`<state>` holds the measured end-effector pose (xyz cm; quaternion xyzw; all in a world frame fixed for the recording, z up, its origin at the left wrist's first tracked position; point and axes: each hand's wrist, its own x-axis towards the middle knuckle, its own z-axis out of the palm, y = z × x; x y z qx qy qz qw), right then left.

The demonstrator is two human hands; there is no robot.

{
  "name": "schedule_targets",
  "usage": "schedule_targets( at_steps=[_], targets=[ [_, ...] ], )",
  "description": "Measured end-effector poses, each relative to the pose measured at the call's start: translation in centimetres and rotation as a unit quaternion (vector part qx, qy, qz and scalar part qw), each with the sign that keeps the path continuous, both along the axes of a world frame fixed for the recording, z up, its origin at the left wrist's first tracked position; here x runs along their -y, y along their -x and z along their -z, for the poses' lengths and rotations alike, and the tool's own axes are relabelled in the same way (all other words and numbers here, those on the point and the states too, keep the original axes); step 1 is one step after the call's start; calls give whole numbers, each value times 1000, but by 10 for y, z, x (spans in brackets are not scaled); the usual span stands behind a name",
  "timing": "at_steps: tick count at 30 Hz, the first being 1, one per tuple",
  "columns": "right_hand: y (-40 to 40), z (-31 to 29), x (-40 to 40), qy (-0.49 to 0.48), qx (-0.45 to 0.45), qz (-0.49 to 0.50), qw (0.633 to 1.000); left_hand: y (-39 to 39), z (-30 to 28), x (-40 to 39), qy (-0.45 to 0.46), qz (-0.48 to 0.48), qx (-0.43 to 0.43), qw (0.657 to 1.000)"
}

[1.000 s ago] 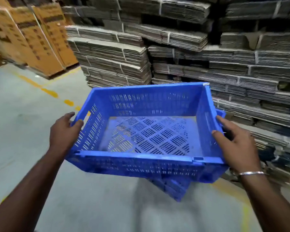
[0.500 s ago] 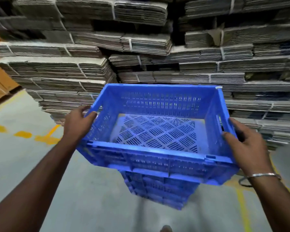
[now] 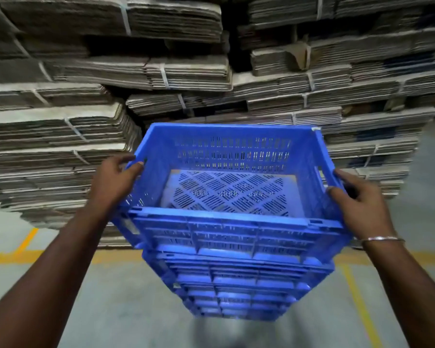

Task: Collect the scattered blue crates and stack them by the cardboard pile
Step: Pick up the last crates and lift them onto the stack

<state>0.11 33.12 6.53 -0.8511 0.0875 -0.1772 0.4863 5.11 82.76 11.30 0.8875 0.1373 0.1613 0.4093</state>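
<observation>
An empty blue slotted crate [image 3: 226, 222] hangs in front of me, level with my chest. My left hand [image 3: 113, 182] grips its left rim, fingers curled over the edge. My right hand [image 3: 359, 207] grips the handle slot on its right wall. Directly under it stands a stack of blue crates [image 3: 239, 290] on the floor; the held crate sits just over the stack's top, and whether they touch is hidden. The cardboard pile [image 3: 161, 79] rises right behind the stack.
Bundles of flattened cardboard tied with white straps fill the whole background, with a lower pile [image 3: 53, 146] jutting out at left. Yellow floor lines [image 3: 18, 254] run across the grey concrete floor on both sides of the stack.
The view swung left to right and closed in on the cardboard pile. The held crate came over the stack of crates, which is now square beneath it. Both hands kept their grip.
</observation>
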Motion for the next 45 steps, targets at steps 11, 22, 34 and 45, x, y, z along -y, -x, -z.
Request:
schedule_targets(
  at_steps=[11,22,34,45],
  targets=[
    [11,-7,-20,-4,-19,57,998,-6,13,-32,151,123,-10,981],
    [25,7,-27,-110,35,89,989,32,49,-15,272,42,77,958],
    [29,-7,2,-86,-22,34,996,60,48,11,278,49,68,957],
    [36,11,-1,-115,-4,49,992,72,41,19,281,49,62,956]
  ],
)
